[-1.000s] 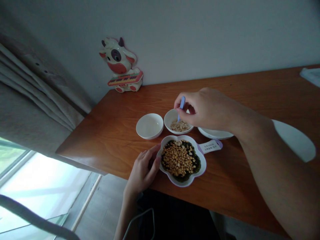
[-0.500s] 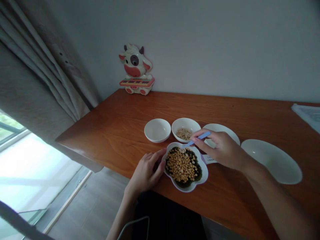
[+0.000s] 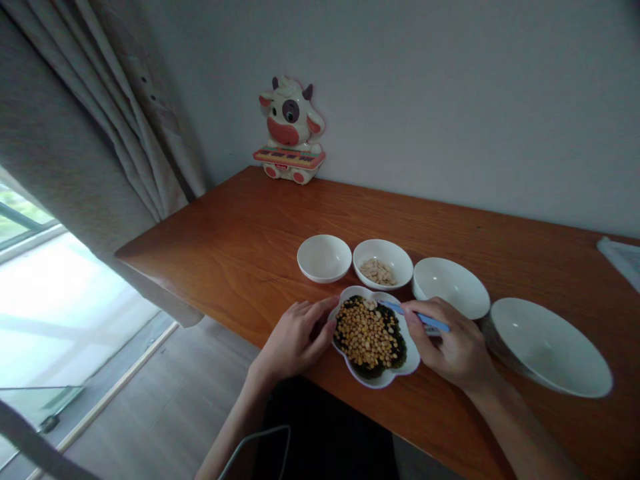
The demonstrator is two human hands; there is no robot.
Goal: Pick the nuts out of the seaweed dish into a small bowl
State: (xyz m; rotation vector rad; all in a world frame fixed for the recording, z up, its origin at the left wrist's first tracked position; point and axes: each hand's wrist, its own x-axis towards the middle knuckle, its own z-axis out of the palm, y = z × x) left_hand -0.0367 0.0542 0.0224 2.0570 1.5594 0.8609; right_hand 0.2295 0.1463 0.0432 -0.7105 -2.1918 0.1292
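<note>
A white flower-shaped bowl (image 3: 413, 360) stands near the table's front edge. Yellow split beans (image 3: 367, 337) are heaped in it over a dark green layer, and a few pale flat seeds (image 3: 371, 304) lie at its far side. My left hand (image 3: 295, 340) grips the bowl's left rim between thumb and fingers. In my right hand (image 3: 447, 343), a slim blue utensil (image 3: 434, 323) is pinched, its tip low over the far part of the bowl beside the pale seeds. Whether it is a spoon or tweezers I cannot make out.
Behind the flower-shaped bowl stand a white bowl (image 3: 324, 260), another bowl with pale seeds (image 3: 379, 272), and two more white bowls (image 3: 453, 287) (image 3: 550, 347) to the right. A cow toy with a keyboard (image 3: 290, 137) sits by the wall. A curtain (image 3: 115, 133) hangs left.
My right hand has moved nearer and slightly right, off the front of the third white bowl. The utensil now slants the other way, its tip still over the flower-shaped bowl. The view has shifted slightly.
</note>
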